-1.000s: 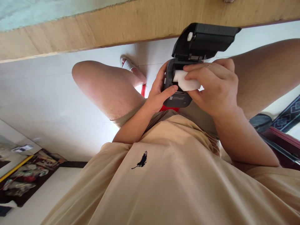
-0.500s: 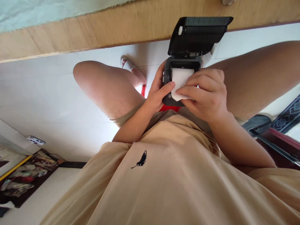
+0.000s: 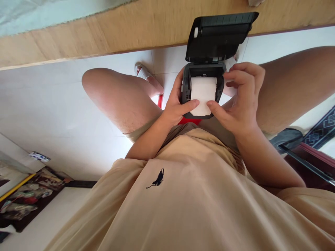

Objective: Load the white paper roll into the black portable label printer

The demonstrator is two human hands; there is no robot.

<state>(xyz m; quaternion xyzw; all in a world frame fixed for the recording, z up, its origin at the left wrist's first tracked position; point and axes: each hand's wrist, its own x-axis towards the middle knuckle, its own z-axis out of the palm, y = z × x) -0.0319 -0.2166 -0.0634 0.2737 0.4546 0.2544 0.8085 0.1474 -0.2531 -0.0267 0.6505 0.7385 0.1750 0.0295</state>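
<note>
Between my knees is a small black label printer (image 3: 186, 91), its lid (image 3: 220, 38) swung up toward the table edge. A white paper roll (image 3: 204, 90) lies inside, and its loose end hangs over the front of the body. My left hand (image 3: 176, 104) grips the printer's left side, its thumb pressing on the paper. On the other side, my right hand (image 3: 242, 101) has its fingers apart; the thumb tip rests on the paper's right edge, while the index fingertip is near the printer's right rim. The undersides of the printer and the left fingers are hidden.
A wooden table edge (image 3: 146, 26) runs along the top, with a pale green cloth (image 3: 52, 14) at the left. Below the printer shows something red (image 3: 190, 120). A dark red piece of furniture (image 3: 314, 170) stands at the right, beside a patterned dark mat (image 3: 323, 127).
My right hand has let go of the paper and moved right, its fingers spreading. The paper now lies flatter over the printer's front. The lid has tilted slightly up and left.
</note>
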